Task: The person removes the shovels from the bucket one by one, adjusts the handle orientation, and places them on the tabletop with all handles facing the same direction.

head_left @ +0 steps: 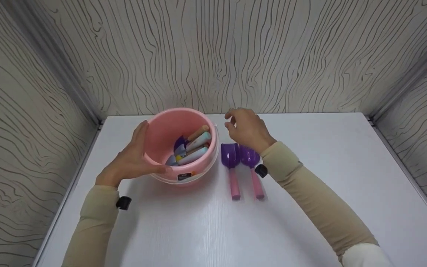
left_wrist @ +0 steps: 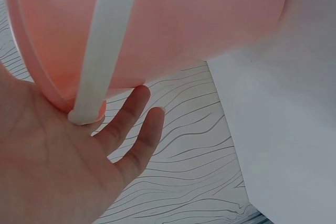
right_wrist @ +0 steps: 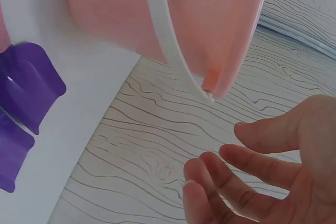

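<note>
Bench: a booth of wood-grain panels (head_left: pixel 217 55) round a white tabletop (head_left: pixel 184 230). Pink bucket (head_left: pixel 165 129) sits left of centre toward the far edge, mouth uncovered; its white bail (right_wrist: pixel 165 35) hangs outside the rim. Inside, gathered toward the right and near side, lie small tools: one tan handle (head_left: pixel 198 132), pale blue handles (head_left: pixel 193 155). Right of the bucket, side by side: left scoop (head_left: pixel 230 155) and right scoop (head_left: pixel 250 157), purple blades far, pink handles near.

Left hand (head_left: pixel 128 157): spread wide against the bucket's left side, thumb along the near rim, rim against the palm. Right hand (head_left: pixel 248 128): loosely bent, gap between thumb and fingers, holding nothing; right of the rim and apart from it.

Judgement: step in hand reads as steadying the bucket while the right hand works beside it. Good practice: light, even pressure from the left palm, no squeezing of the rim, which probably flexes; right wrist high enough not to nudge the scoops; fingertips clear of the bail, which could snag
</note>
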Demonstrator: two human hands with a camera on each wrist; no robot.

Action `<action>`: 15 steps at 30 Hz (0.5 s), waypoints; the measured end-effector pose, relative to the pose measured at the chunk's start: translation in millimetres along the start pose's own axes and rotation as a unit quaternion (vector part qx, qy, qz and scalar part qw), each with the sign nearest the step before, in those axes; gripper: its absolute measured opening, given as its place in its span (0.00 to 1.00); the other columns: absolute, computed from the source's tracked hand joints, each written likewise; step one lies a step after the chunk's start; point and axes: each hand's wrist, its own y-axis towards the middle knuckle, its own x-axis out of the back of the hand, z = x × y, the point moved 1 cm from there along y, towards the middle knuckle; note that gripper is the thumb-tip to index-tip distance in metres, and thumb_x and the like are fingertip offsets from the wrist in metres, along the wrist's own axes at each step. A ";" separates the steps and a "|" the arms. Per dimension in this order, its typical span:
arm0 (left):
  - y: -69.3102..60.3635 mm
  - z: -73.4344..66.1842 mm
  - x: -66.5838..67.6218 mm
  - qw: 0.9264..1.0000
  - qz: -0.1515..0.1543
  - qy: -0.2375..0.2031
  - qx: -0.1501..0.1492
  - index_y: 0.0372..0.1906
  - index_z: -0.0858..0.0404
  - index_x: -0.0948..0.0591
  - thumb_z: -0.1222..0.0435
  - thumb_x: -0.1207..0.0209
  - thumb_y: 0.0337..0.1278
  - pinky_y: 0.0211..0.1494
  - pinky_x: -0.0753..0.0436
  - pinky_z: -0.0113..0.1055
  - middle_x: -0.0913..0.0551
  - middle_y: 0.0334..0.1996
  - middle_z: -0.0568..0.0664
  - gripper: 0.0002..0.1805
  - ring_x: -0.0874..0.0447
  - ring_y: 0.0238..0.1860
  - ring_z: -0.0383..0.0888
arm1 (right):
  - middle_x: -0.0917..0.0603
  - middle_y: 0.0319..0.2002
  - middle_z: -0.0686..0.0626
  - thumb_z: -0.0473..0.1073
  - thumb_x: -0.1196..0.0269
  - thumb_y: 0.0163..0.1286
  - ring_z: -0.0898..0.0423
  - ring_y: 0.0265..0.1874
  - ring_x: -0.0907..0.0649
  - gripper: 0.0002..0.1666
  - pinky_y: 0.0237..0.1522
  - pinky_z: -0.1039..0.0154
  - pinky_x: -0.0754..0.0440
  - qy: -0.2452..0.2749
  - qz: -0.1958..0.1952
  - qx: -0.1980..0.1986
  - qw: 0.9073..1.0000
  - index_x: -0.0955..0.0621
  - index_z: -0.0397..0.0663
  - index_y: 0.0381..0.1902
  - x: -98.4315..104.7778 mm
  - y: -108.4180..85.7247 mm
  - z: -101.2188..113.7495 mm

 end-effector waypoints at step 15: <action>2.6 0.4 -0.3 0.999 -0.004 -0.021 -0.033 0.88 0.46 0.62 0.40 0.15 0.35 0.74 0.26 0.66 0.51 0.85 0.50 0.82 0.35 0.79 0.58 | 0.13 0.62 0.41 0.37 0.43 0.83 0.48 0.62 0.14 0.19 0.66 0.53 0.15 -0.013 0.175 0.132 0.976 0.16 0.39 0.66 -31.3 49.6 56.3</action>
